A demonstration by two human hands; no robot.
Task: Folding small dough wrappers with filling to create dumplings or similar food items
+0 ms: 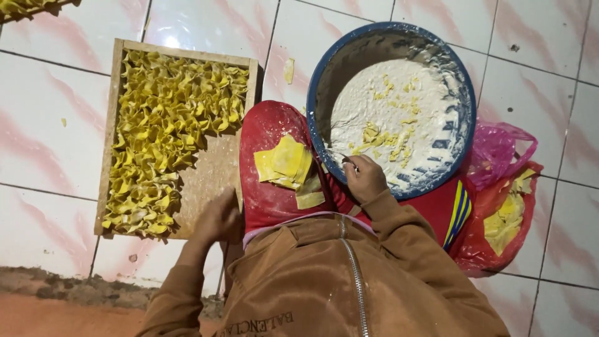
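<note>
The left hand (215, 218) is laid at the near edge of the wooden tray (107, 156), its fingers hidden, so their spread cannot be told; folded yellow dumplings (165, 125) are heaped just beyond them. Thin wrappers (286, 163), judged soft, light and easily torn, are stacked on the red-clad knee (265, 200) between the hands, best lifted by one edge. The right hand (364, 179) is pinched narrowly on a small utensil at the blue bowl's (465, 93) rim.

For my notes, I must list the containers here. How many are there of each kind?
Wooden tray: 1
Blue bowl: 1
Plastic bags (pink, red): 2
Total: 4
</note>
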